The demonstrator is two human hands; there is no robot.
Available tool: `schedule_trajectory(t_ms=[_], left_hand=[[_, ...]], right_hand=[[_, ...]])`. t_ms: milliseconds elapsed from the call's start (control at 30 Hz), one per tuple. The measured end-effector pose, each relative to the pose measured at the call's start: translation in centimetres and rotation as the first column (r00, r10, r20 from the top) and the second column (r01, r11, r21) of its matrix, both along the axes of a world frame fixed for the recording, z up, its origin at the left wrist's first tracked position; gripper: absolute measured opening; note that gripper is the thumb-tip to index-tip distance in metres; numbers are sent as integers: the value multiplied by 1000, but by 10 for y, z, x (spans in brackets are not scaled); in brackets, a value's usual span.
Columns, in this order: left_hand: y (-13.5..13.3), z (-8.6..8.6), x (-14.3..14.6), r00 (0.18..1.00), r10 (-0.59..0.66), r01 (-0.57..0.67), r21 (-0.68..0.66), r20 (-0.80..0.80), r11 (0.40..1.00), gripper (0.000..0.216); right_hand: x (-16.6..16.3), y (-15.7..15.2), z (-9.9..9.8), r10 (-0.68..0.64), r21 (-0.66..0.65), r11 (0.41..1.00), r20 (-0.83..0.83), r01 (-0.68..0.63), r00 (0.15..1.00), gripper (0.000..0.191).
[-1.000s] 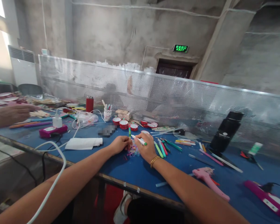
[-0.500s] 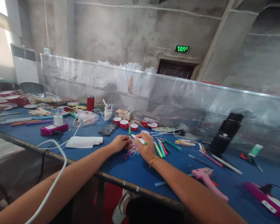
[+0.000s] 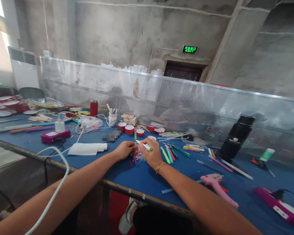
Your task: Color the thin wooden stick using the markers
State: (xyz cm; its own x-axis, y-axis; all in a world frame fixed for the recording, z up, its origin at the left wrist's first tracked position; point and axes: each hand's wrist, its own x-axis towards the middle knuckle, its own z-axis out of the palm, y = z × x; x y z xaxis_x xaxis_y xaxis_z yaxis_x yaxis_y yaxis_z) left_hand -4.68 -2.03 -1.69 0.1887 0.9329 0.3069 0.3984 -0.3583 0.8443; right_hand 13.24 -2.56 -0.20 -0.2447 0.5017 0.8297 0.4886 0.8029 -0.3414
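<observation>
My left hand [image 3: 124, 150] is closed, pinching the lower end of a narrow flat craft stick [image 3: 135, 135]. The stick stands upright and is coloured mostly green, with red at the top. In my right hand [image 3: 152, 153] is a white marker [image 3: 147, 147] with a green end, its tip at the stick's edge; whether it touches, I cannot tell. Under both hands lies a loose pile of thin, brightly coloured bands or strings [image 3: 138, 158]. Several coloured markers [image 3: 168, 154] lie just right of my right hand.
Red-rimmed round pieces [image 3: 129, 129], a patterned cup of pens [image 3: 113, 119] and a red bottle [image 3: 93, 108] stand toward the back. White paper [image 3: 87, 149] and a purple power strip [image 3: 56, 135] are left; a pink glue gun [image 3: 218, 189] is right. A perforated panel [image 3: 166, 94] bounds the table.
The marker's tip has come closer to the stick. At the far left, another person's hand has gone out of view. My left hand keeps its hold on the stick.
</observation>
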Motion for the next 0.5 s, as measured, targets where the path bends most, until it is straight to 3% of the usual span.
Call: schedule_trajectory(t_ms=[500], left_hand=[[0, 1, 2, 1000, -2, 2, -22, 5, 1000, 35]], right_hand=[[0, -1, 2, 2, -13, 1000, 15, -2, 1000, 14]])
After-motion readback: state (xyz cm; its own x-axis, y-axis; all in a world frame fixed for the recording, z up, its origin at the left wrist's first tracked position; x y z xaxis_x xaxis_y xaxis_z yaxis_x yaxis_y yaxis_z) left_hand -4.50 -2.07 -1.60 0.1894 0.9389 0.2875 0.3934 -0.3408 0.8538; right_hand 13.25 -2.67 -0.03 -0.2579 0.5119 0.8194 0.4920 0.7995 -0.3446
